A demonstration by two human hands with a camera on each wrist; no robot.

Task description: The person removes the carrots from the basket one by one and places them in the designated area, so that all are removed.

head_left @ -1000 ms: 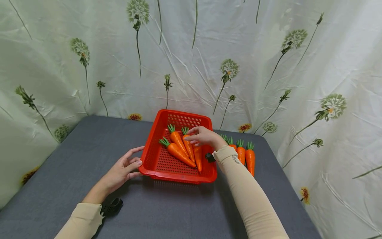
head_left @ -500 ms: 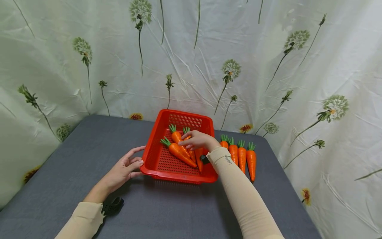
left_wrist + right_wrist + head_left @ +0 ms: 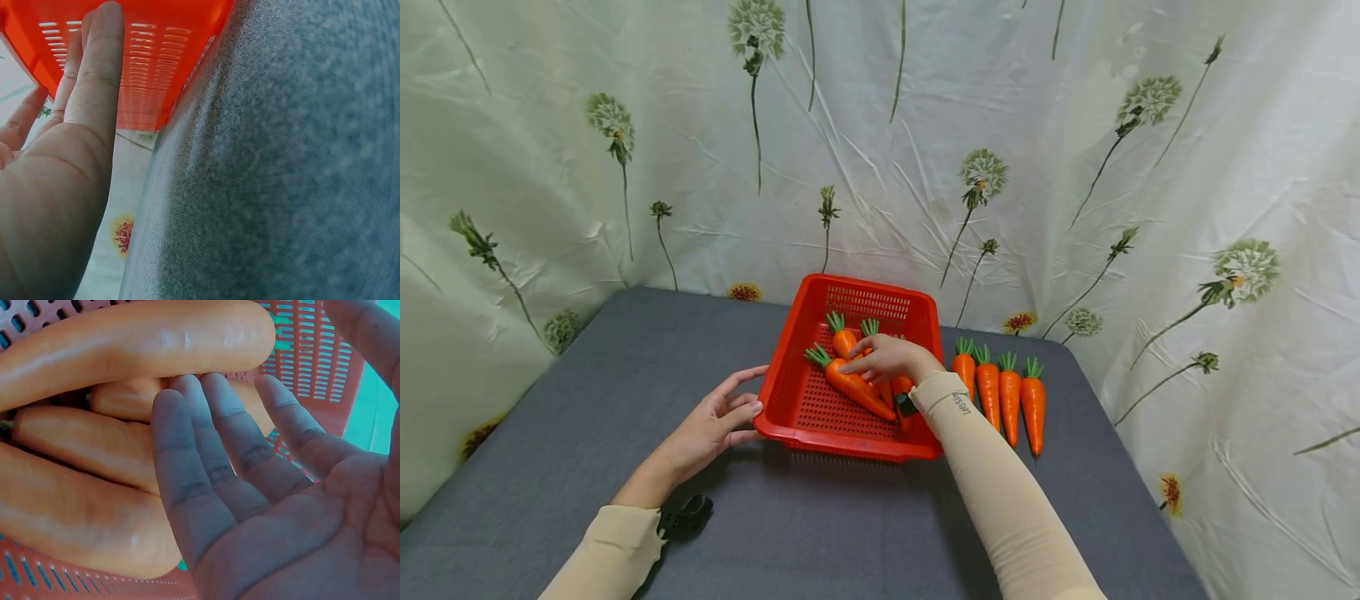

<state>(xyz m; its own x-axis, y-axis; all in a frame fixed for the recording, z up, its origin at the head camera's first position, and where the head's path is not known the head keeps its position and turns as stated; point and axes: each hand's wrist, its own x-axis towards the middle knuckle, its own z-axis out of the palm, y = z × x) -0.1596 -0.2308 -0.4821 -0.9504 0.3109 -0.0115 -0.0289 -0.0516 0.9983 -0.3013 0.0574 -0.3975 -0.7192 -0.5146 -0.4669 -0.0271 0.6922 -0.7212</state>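
Head view: hands apart. Left hand (image 3: pixel 700 437), fingers extended, touches red basket (image 3: pixel 850 443); right hand (image 3: pixel 891 358), fingers loose, over carrots (image 3: pixel 859 393) inside. Carrot row (image 3: pixel 1033 417) beside.

The table (image 3: pixel 790 533) has a dark grey top with a rounded back right corner. A white, creased curtain (image 3: pixel 700 125) borders its back and side edges. Green dandelions (image 3: pixel 983 172) and red-and-yellow flowers (image 3: pixel 744 292) are printed on it. Light is brightest beyond the table's right edge.
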